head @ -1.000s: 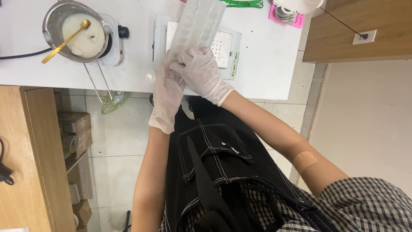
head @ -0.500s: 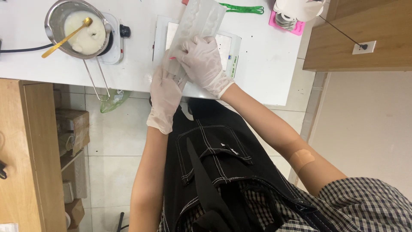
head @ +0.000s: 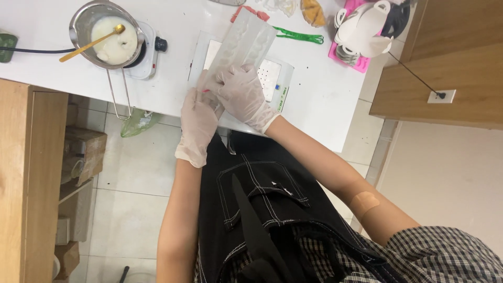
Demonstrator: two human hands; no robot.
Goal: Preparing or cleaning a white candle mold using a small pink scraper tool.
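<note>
While a person in a black apron leans over a white table (head: 325,94), both gloved hands grip the near end of a long, translucent plastic mould (head: 246,44) with a row of rounded cavities. The mould tilts up and away from the person, its far end over the table and its near end buried between the two hands. The left hand (head: 199,118), in a white glove, wraps its fingers around the mould's lower left edge; something thin and pink shows just at its fingertips, too small to identify. The right hand (head: 242,94), also gloved, closes over the mould's lower right side, touching the left hand. Beneath the mould lies a flat white digital scale (head: 275,78), near the table's front edge. To the left, well apart, a steel saucepan (head: 107,34) of pale, milky liquid sits on a small white hot plate (head: 149,50), with a gold spoon (head: 91,43) resting in it. At the far right of the table stands a pink tray (head: 356,60) holding white shapes, and a green tie (head: 298,35) lies beside the mould's far end.
</note>
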